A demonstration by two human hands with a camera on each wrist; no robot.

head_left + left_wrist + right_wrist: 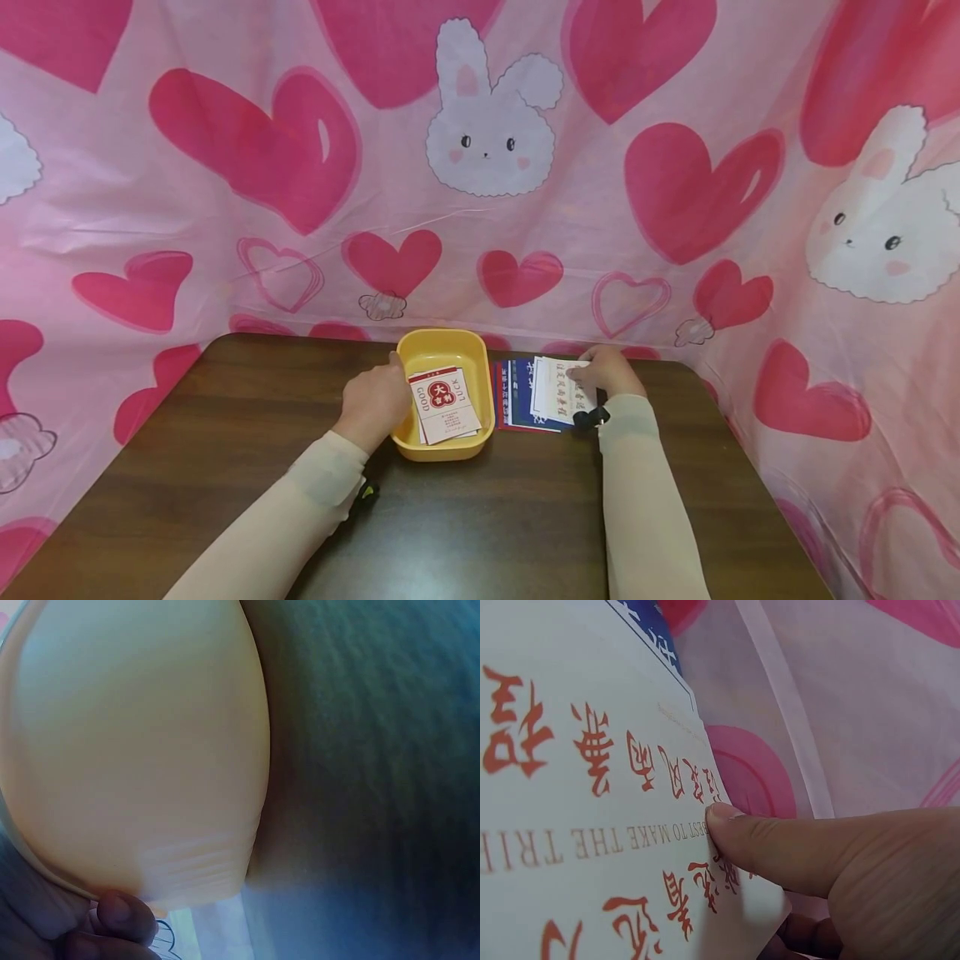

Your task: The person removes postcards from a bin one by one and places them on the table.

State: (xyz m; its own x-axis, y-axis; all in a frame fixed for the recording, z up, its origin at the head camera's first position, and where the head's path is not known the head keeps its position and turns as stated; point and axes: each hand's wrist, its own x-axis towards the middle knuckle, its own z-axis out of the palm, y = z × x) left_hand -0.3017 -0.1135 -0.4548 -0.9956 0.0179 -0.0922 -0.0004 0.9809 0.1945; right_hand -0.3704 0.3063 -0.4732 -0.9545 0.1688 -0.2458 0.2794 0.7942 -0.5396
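My left hand grips the left rim of a yellow plastic basin, its curled fingers showing against the outer wall in the left wrist view. Inside the basin lies a small pile of cards, the top one white with a red emblem and "GOOD LUCK". To the right of the basin, my right hand pinches the edge of a white card printed with orange-red characters, thumb on its face and other fingers partly hidden behind. This card overlaps blue and red cards spread beside the basin.
Everything stands towards the far edge of a dark brown wooden table. Close behind that edge hangs a pink cloth with hearts and rabbits, which also runs along both sides.
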